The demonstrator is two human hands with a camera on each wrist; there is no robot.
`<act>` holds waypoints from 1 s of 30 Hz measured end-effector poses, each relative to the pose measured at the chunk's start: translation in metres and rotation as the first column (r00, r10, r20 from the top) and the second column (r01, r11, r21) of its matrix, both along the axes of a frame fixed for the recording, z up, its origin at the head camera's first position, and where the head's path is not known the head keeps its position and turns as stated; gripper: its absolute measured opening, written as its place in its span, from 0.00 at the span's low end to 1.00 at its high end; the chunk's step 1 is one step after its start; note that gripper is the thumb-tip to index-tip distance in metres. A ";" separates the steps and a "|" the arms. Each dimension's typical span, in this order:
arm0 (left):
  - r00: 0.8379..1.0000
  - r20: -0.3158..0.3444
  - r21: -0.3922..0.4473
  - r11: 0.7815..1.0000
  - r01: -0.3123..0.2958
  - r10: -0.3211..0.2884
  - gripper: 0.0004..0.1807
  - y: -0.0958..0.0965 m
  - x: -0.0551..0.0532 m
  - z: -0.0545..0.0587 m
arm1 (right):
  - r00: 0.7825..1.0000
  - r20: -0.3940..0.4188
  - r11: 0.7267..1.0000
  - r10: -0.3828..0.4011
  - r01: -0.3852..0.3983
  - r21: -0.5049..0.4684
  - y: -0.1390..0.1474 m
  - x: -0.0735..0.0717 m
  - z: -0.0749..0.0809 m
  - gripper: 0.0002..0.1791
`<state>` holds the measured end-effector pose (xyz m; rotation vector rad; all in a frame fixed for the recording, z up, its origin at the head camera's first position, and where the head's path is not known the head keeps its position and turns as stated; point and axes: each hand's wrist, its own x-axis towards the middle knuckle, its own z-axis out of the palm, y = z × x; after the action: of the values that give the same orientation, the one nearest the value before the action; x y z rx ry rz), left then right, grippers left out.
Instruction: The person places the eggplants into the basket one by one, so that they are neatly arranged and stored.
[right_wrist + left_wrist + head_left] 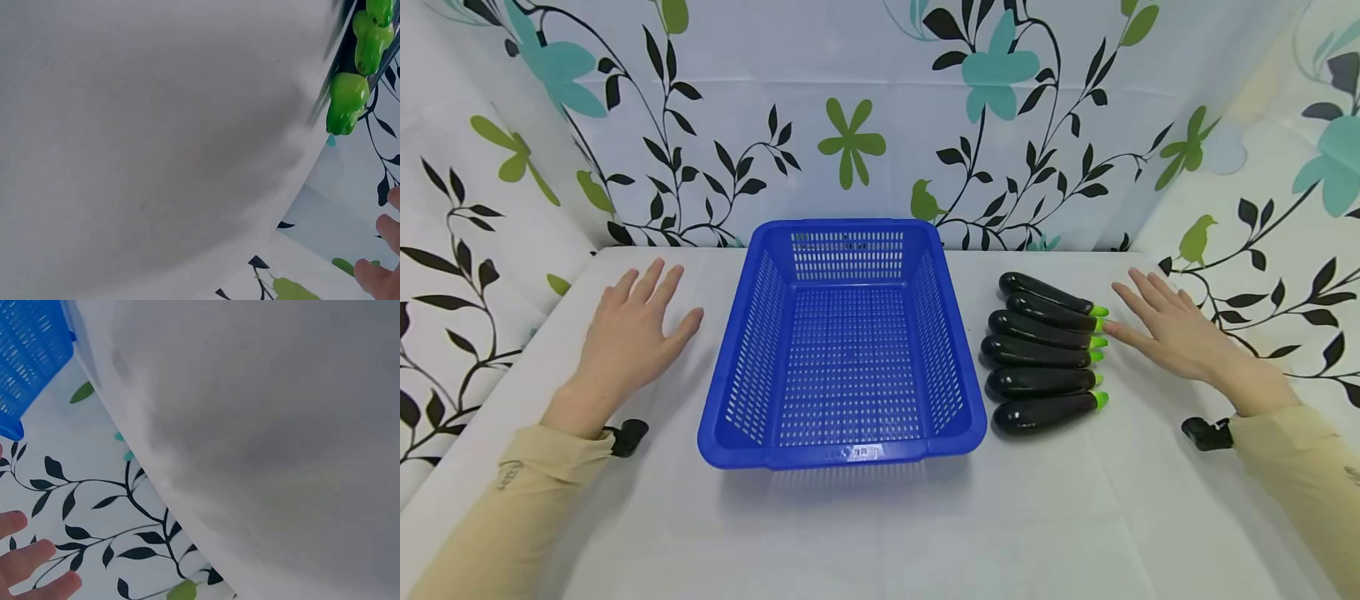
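In the head view my left hand (625,333) is held out left of a blue plastic basket (842,454), fingers extended and holding nothing. My right hand (1187,333) reaches in from the right with its fingers spread, just beside the green stem ends of several glossy black eggplants (1041,381). The eggplants lie in a column to the right of the basket, stems pointing right. Nothing lies inside the basket. The left wrist view catches some fingertips (31,559) and a basket corner (28,356). Green eggplant caps (349,100) show at the upper right of the right wrist view.
A white cloth (880,533) covers the table. Patterned curtains (850,100) with leaves, flowers and birds hang behind it and at both sides. A small black device (1207,433) sits at the right wrist, another black device (627,437) at the left.
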<state>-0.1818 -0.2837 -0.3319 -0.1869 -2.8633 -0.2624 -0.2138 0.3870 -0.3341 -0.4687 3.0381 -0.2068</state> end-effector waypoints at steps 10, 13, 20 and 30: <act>0.995 -0.094 0.241 0.970 0.005 0.018 0.30 0.027 -0.011 0.001 | 1.000 0.009 0.999 0.008 -0.008 -0.033 -0.025 -0.012 0.007 0.42; 0.993 -0.120 0.297 0.954 0.027 0.009 0.29 0.034 -0.012 -0.001 | 1.000 -0.011 0.997 0.014 -0.014 -0.069 -0.030 -0.014 0.008 0.39; 0.989 -0.141 0.455 0.885 0.096 -0.035 0.26 0.050 -0.012 -0.004 | 0.992 -0.117 0.984 0.046 -0.065 -0.168 -0.035 -0.022 0.004 0.29; 0.991 -0.068 0.595 0.792 0.136 -0.119 0.30 0.063 -0.011 -0.005 | 0.987 -0.146 0.964 0.063 -0.098 -0.246 -0.043 -0.037 0.005 0.22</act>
<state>-0.1927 -0.2209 -0.3368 -0.2514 -2.5798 -1.1606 -0.2511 0.3443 -0.3293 -0.6468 3.1303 -0.5862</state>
